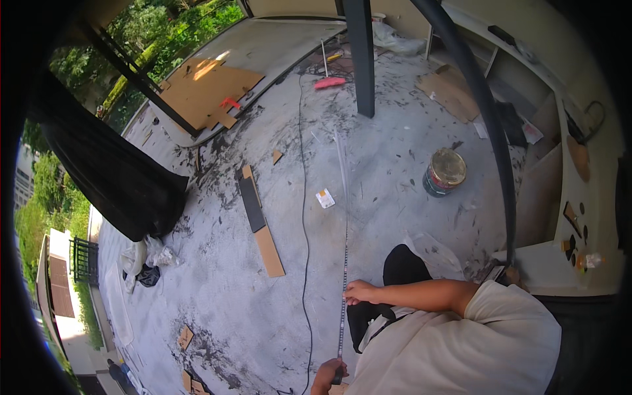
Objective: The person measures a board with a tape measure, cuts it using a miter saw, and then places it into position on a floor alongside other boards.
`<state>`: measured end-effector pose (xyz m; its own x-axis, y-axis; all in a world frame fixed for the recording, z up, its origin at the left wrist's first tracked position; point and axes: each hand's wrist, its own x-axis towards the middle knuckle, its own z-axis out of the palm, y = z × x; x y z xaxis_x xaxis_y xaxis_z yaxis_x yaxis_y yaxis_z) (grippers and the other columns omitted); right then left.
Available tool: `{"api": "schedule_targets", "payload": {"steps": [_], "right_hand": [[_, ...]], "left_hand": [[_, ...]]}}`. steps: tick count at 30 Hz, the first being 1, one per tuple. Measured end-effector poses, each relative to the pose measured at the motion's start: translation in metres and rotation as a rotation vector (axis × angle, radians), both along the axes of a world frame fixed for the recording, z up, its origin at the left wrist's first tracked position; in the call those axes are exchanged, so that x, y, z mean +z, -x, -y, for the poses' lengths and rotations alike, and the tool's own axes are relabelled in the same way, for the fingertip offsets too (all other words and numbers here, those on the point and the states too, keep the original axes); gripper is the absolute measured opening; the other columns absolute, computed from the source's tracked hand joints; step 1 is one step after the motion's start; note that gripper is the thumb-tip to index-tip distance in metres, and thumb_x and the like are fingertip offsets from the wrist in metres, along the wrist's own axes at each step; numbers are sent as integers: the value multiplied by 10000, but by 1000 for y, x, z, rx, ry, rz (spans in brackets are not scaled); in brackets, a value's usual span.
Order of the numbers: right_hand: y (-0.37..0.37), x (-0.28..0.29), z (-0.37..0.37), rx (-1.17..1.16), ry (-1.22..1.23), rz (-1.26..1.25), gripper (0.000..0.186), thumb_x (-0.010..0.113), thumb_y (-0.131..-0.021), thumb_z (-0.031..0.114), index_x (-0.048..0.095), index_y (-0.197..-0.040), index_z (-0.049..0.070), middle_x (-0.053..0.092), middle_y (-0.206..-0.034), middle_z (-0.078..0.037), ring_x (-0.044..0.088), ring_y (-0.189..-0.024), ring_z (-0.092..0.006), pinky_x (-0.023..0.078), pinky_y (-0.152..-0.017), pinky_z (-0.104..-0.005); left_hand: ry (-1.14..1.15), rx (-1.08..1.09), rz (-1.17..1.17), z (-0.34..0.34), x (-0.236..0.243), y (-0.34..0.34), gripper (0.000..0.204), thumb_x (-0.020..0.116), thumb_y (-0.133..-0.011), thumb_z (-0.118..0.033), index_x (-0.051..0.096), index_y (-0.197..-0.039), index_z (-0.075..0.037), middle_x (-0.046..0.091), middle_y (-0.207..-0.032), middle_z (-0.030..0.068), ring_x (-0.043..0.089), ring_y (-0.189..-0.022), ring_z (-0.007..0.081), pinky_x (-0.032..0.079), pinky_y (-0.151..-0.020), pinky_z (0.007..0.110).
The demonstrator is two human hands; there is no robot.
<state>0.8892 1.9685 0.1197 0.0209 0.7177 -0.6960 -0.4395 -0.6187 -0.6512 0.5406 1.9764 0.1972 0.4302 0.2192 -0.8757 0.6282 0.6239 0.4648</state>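
A tape measure's long, thin blade (343, 270) stretches away from me over the grey floor. Near the lower edge my left hand (327, 376) is closed round the dark tape measure case (338, 376), which is partly hidden by the fingers. Further up the blade, my right hand (361, 292) pinches it between thumb and fingers beside my knee. Beyond, the blade runs up to narrow white strips (342, 158) lying on the floor; where its far end stops is too small to tell. A small white-and-orange card or packet (325, 198) lies left of the blade.
A black cable (304, 224) runs alongside the blade. Board strips (268, 250) lie to the left, a lidded paint bucket (445, 172) to the right. A dark post (359, 66), a pink broom (329, 83) and a large brown board (210, 92) are farther off. A black curtain (118, 171) hangs left.
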Motion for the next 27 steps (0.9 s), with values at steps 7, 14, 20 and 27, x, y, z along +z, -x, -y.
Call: {"api": "schedule_targets", "payload": {"steps": [7,14,20,27], "right_hand": [[-61,18,-121,80,-37,-29,291,596,-992,280,608,-1029,-8,675,-903,-90,675,-775,-158,558,-686,-279],[-172,-20,-263,117,53,-94,272,646,-852,236,695,-862,-31,715,-781,-125,708,-682,-198,567,-585,-296],[-294,-23,-385,-46,159,118,260,590,-822,189,708,-781,-39,716,-732,-120,660,-576,-182,523,-529,-296],[-458,-52,-485,-452,345,376,278,597,-828,206,724,-781,-37,729,-716,-125,655,-555,-193,512,-501,-324]], "left_hand": [[133,21,-79,-140,17,-138,297,530,-958,-265,664,-873,-15,663,-747,90,608,-638,206,488,-636,320],[257,226,-305,-265,10,-263,304,542,-994,-260,640,-860,-5,647,-714,97,598,-570,201,479,-536,321],[322,187,-254,-365,58,-319,282,521,-966,-298,658,-790,-125,500,-522,-20,331,-364,107,232,-357,284],[119,-157,-314,-492,85,-391,294,526,-978,-292,701,-972,-56,595,-632,0,455,-462,117,350,-424,293]]}}
